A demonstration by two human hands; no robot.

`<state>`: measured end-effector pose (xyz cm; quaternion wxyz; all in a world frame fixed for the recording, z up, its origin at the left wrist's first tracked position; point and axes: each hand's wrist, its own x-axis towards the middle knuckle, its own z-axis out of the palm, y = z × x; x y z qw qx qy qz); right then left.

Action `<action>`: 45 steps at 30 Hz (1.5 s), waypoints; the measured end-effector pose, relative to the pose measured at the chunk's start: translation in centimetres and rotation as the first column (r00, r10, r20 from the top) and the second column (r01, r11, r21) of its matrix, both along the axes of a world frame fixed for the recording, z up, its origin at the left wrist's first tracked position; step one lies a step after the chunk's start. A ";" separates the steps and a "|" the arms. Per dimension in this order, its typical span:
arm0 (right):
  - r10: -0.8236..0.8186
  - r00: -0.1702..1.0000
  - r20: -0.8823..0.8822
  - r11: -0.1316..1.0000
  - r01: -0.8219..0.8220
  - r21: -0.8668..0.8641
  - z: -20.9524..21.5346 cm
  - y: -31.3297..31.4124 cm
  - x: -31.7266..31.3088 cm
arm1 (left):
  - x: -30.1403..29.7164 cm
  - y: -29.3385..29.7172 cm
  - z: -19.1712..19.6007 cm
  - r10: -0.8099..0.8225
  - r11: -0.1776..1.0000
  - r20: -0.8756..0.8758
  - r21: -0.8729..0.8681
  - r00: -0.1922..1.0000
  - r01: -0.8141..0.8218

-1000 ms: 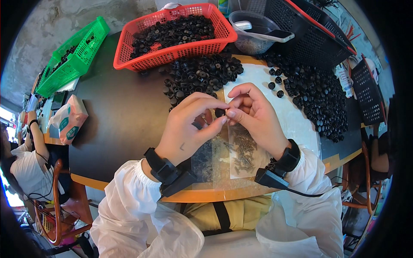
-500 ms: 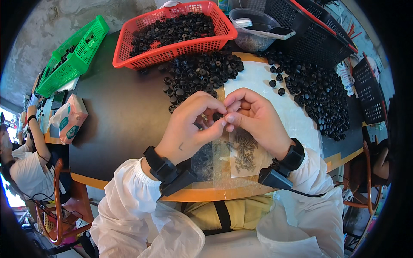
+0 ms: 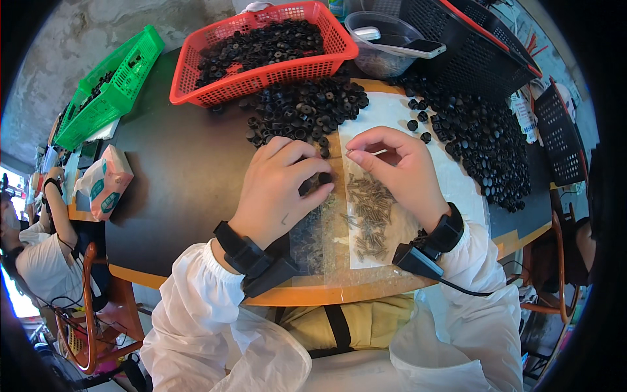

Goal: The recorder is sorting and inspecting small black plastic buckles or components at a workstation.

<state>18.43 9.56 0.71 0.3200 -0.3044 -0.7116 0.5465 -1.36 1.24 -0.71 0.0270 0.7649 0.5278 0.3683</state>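
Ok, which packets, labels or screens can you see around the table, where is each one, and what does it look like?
Tissue pack: left edge of the dark table, soft block, pink and white with teal patches.
Phone: lying across the clear tub at the top, slim dark slab, screen unlit.
Clear plastic bag: flat on the table's near edge below both hands, transparent, screws on it.
Packet with labels: far right behind the black baskets, too small to describe.

Landmark: I take the red basket (image 3: 261, 49) as my reference.
Tissue pack: I see a soft pack (image 3: 104, 181), pink and white with teal patches, lying well to the lower left of the red basket, near the table's left edge.
Phone: a slim dark-screened phone (image 3: 418, 47) rests across a clear bowl (image 3: 382, 42), just right of the red basket.
Clear bag: a transparent plastic bag (image 3: 326, 242) lies flat well below the red basket, at the table's near edge.
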 end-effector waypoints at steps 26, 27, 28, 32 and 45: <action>0.021 0.984 -0.176 0.974 -0.060 -0.219 -0.5 0.3 -0.1 | -0.3 1.7 0.2 0.098 0.993 0.149 -0.083 0.984 -0.086; 0.029 0.979 -0.201 0.960 -0.084 -0.269 -0.4 0.3 0.0 | -0.1 1.5 0.3 0.088 0.983 0.354 -0.182 0.931 -0.024; 0.036 0.973 -0.227 0.942 -0.109 -0.317 -0.3 0.3 0.1 | 0.3 1.1 0.5 0.084 0.983 0.351 -0.181 0.932 -0.020; 0.064 0.964 -0.257 0.925 -0.154 -0.347 0.2 0.3 0.5 | 0.8 0.3 0.6 0.136 0.921 0.866 -0.290 0.482 0.261; 0.049 0.966 -0.256 0.993 -0.076 -0.096 -0.2 -0.7 -0.2 | 1.3 0.6 0.2 0.156 0.921 0.779 -0.337 0.607 0.195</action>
